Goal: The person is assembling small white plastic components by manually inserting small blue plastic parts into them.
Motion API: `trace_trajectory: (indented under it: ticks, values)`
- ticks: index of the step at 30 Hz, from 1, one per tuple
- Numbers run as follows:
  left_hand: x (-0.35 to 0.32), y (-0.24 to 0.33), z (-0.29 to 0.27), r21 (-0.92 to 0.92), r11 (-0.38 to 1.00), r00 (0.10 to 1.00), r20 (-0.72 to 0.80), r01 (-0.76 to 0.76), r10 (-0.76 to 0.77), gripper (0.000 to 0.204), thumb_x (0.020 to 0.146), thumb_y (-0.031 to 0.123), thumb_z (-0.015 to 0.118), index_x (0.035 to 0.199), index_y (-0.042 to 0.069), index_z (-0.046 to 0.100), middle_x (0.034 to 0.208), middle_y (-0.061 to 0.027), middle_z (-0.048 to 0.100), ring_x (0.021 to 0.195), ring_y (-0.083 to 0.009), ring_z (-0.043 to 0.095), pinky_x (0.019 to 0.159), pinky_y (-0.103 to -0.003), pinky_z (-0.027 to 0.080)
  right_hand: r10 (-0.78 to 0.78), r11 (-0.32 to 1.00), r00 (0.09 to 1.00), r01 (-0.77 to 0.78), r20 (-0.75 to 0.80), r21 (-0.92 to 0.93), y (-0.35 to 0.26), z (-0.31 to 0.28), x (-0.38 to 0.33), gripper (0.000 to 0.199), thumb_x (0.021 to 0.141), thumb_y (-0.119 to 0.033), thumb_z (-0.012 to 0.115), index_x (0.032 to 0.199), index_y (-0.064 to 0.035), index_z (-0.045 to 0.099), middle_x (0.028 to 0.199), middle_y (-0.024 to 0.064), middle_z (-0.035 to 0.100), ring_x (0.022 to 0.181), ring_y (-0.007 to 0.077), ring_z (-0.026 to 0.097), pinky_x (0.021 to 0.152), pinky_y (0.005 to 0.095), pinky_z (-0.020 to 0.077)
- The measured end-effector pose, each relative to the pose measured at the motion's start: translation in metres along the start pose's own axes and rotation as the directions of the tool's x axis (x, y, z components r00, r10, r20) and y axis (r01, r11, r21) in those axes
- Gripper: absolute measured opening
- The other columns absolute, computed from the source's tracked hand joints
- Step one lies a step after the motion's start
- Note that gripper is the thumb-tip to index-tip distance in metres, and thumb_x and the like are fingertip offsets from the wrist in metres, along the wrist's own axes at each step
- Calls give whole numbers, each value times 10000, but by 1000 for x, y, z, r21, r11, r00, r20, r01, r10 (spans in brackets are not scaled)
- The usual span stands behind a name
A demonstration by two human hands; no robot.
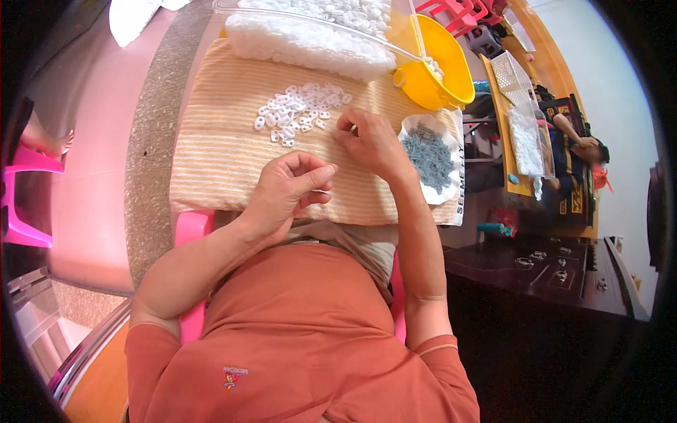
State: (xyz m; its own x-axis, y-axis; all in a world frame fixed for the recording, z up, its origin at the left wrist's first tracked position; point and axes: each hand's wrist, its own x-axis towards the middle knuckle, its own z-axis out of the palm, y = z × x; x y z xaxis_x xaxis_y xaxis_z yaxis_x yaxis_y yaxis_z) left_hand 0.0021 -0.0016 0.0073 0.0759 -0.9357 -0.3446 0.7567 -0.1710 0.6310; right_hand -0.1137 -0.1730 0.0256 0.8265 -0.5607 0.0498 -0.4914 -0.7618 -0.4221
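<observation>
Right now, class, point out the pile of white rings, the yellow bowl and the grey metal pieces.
pile of white rings [302,111], head view, middle of the heap
yellow bowl [455,60], head view, inner wall
grey metal pieces [428,156], head view, centre of the pile

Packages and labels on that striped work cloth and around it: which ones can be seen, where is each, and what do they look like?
Clear plastic bag: far edge of the striped cloth, long, stuffed with small white pieces.
White paper sheet: right edge of the cloth by the right hand, dark lettering along its side, grey bits heaped on it.
Second clear bag: on the orange table at right, white contents.
Small shirt logo: red and yellow, on the orange shirt.
</observation>
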Motion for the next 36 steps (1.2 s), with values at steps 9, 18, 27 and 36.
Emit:
trace_trajectory:
  ticks: [9, 18, 27, 36]
  values:
    - [1, -2, 4, -83, 989, 985, -135, -118, 107, 145, 895, 138, 641, 985, 54, 566, 815, -23, 607, 716, -84, 588, 673, -229, 521, 112, 607, 991, -129, 76, 784, -35, 3, -38, 100, 852, -42, 675, 932, 16, 660, 754, 14, 642, 663, 58, 597, 603, 198, 512]
    - [4, -8, -4, -76, 987, 990, -34, -143, 140, 90, 931, 137, 583, 948, 48, 585, 837, -13, 609, 737, -82, 609, 678, -219, 553, -12, 774, 992, 90, -127, 627, -42, 9, -59, 136, 857, -16, 654, 990, 14, 648, 918, 50, 638, 770, 78, 596, 632, 216, 494]
    - [4, -6, -4, -76, 989, 991, -57, -128, 124, 102, 906, 109, 612, 952, 20, 592, 951, -86, 653, 798, -112, 636, 734, -245, 564, 80, 977, 899, 16, -431, 214, -12, -11, -88, 155, 784, 27, 685, 933, -8, 658, 853, 96, 638, 680, 158, 613, 605, 247, 485]
    - [5, -8, -4, -69, 991, 992, -44, -117, 114, 87, 892, 92, 627, 933, 20, 599, 945, -85, 655, 806, -116, 638, 735, -241, 564, 230, 946, 888, -301, -399, -124, 51, -39, -92, 165, 791, -130, 674, 939, -57, 665, 935, 135, 640, 827, 347, 639, 710, 405, 508]
